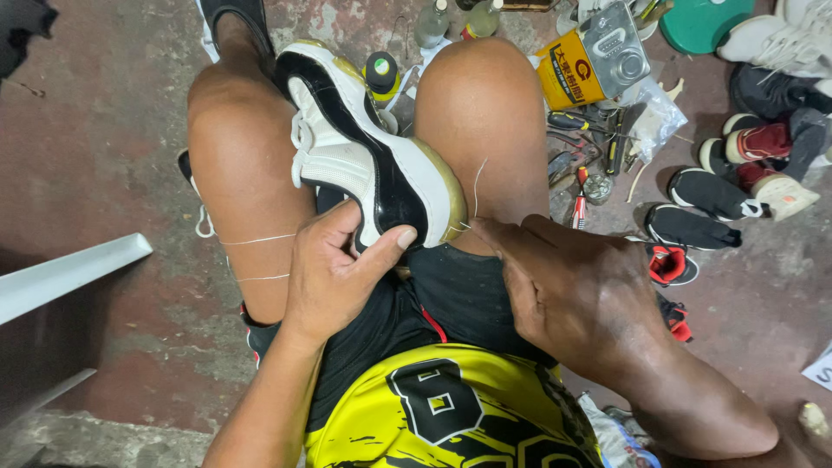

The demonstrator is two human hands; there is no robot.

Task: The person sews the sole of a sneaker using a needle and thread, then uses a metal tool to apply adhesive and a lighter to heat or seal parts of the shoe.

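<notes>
Gripping the black-and-white sneaker (364,160) wedged between the person's knees, the left hand (334,273) clasps its heel. The right hand (563,290) pinches white thread (477,186) at the yellowed sole edge. Beyond the right knee, a yellow rectangular tin (568,74) leans beside a silvery can (615,52). Scattered tools (585,152), a clear plastic bag (654,117) and assorted shoes (737,186) crowd the red floor.

The left hand (334,273) hides the sneaker's (364,152) heel; the right hand's (563,290) fingertips and whatever they pinch cannot be made out.
</notes>
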